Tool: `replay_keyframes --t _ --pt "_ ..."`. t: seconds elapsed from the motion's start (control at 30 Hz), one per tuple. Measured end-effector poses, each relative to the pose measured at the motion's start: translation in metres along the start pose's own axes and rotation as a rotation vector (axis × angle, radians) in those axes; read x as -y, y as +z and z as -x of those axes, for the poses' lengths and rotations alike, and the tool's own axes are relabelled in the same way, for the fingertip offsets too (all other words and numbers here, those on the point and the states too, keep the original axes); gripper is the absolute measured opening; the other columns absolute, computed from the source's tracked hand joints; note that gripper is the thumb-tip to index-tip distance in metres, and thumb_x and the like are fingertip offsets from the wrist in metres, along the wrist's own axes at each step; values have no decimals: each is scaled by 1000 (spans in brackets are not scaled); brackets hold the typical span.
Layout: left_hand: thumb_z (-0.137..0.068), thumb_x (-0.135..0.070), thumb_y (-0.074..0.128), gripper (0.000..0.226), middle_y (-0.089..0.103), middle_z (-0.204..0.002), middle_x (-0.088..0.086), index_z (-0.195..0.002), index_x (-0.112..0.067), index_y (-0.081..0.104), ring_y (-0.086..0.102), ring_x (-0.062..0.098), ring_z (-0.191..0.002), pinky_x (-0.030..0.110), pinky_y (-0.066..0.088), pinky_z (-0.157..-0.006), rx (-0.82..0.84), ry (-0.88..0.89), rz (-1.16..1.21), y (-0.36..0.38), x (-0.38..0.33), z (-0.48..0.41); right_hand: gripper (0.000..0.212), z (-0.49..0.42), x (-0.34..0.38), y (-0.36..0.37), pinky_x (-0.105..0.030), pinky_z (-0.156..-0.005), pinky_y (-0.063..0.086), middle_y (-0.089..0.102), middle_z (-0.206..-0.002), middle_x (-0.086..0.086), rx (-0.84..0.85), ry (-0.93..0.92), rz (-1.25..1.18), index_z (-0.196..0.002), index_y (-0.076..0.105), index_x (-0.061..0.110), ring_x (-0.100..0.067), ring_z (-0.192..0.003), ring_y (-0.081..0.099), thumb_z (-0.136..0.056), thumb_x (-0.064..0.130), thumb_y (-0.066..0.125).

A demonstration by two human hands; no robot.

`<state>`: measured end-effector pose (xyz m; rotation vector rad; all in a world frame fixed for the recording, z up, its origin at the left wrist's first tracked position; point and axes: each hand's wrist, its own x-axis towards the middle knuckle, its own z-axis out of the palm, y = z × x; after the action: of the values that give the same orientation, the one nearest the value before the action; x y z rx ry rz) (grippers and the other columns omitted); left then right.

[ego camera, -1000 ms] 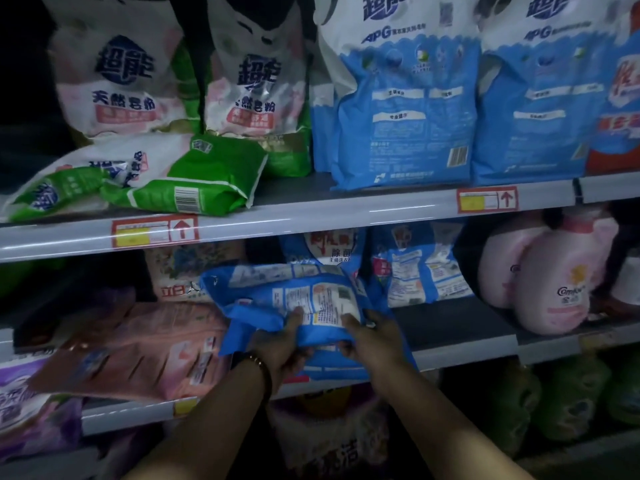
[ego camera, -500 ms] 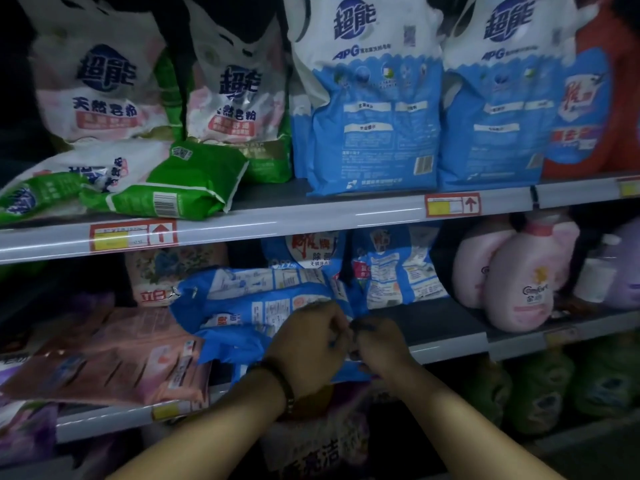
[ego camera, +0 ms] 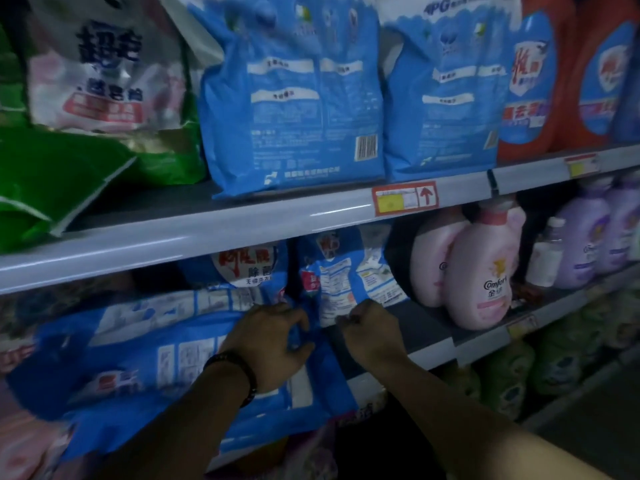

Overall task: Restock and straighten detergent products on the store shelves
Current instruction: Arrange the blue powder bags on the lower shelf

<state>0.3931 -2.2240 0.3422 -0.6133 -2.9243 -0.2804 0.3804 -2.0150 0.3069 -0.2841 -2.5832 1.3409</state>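
Judging by how things sit, the job looks maybe half done on this shelf. The top shelf (ego camera: 311, 216) is mostly sorted: two big blue bags (ego camera: 294, 98) are stood upright side by side, though a green bag (ego camera: 52, 181) is flopped flat at the left and pokes over the lip.

The middle shelf is where work is left. A flat blue bag (ego camera: 138, 368) is lying on its side with its near end hung out past the shelf edge. The left hand (ego camera: 273, 341) is curled round its right-hand edge, fingers wrapped on the plastic. The right hand (ego camera: 370, 330) is closed into a fist just beside it, low against an upright blue bag (ego camera: 346, 275); whether a fold of plastic is actually pinched in there can't be told, too dark and blurry.

Room-wise, a bare strip of shelf (ego camera: 426, 327) is open between the upright bag and the pink bottles (ego camera: 478, 271), so a bag could probably be stood there. Headroom under the top shelf is tight-ish, so the bag would likely need tipping in at an angle. Pink packs (ego camera: 20, 448) at the far left are slumped too and haven't been dealt with.
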Motion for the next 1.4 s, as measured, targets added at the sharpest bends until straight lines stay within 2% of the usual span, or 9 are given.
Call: replay_keyframes --t 0.23,0.37,0.67,0.77,0.87,1.03,1.13,1.27,1.4 --pt "-76 -75 38 50 64 -105 -24 -106 -46 65 53 9 -109 34 39 -107 -27 57 -5 6 -4 -3 83 -48 18 59 -47 -102 50 40 -140 -19 -182 36 215 -146 31 8 -37 -130 43 -89 55 68" --pt "-74 -69 42 47 67 -98 -22 -100 -42 70 54 7 -103 27 34 -100 -77 127 -60 7 -4 7 104 -69 24 89 -46 -96 54 40 -139 -18 -236 67 273 -145 24 7 -35 -131 45 -78 66 77" --pt "-78 -71 40 52 63 -113 -25 -114 -44 65 48 5 -111 28 28 -108 25 110 -134 4 -10 -1 102 -86 8 96 -47 -93 53 44 -142 -18 -338 25 313 -152 23 3 -39 -126 49 -83 52 80" --pt "-80 -71 43 49 62 -112 -25 -114 -45 65 48 6 -112 30 29 -110 52 93 -146 5 -9 -1 79 -84 2 87 -50 -91 54 53 -136 -16 -340 5 194 -141 35 7 -43 -119 54 -80 31 80" --pt "-83 -72 44 49 59 -121 -25 -121 -47 62 47 6 -119 31 27 -114 80 79 -162 2 -11 -3 48 -76 -12 67 -44 -83 57 66 -111 -13 -348 -77 53 -111 46 14 -40 -100 65 -77 21 80" --pt "-87 -76 42 74 45 -153 -19 -154 -44 37 43 12 -137 34 24 -121 128 52 -191 1 -15 -10 42 -53 -43 15 -34 -71 54 65 -88 -4 -141 -121 -132 -94 47 13 -19 -79 63 -80 15 87" --pt "-90 -76 42 88 29 -169 -13 -165 -37 17 33 16 -150 36 19 -126 162 26 -235 1 -20 -13 39 -43 -67 -16 -44 -73 58 65 -89 -21 87 -199 -412 -95 53 7 -20 -80 62 -79 8 89" --pt "-88 -75 46 82 34 -166 -15 -160 -41 26 39 16 -142 36 23 -123 154 42 -236 2 -23 -15 31 -34 -74 -50 -37 -75 60 75 -102 -17 407 -174 -644 -107 60 -2 -25 -91 72 -84 -18 73" --pt "-90 -73 43 86 11 -173 -22 -163 -50 5 26 18 -154 39 14 -128 172 60 -250 5 -22 -14 46 -34 -69 -34 -42 -88 61 75 -110 -1 134 -205 -369 -118 66 18 -18 -101 72 -84 -13 61"
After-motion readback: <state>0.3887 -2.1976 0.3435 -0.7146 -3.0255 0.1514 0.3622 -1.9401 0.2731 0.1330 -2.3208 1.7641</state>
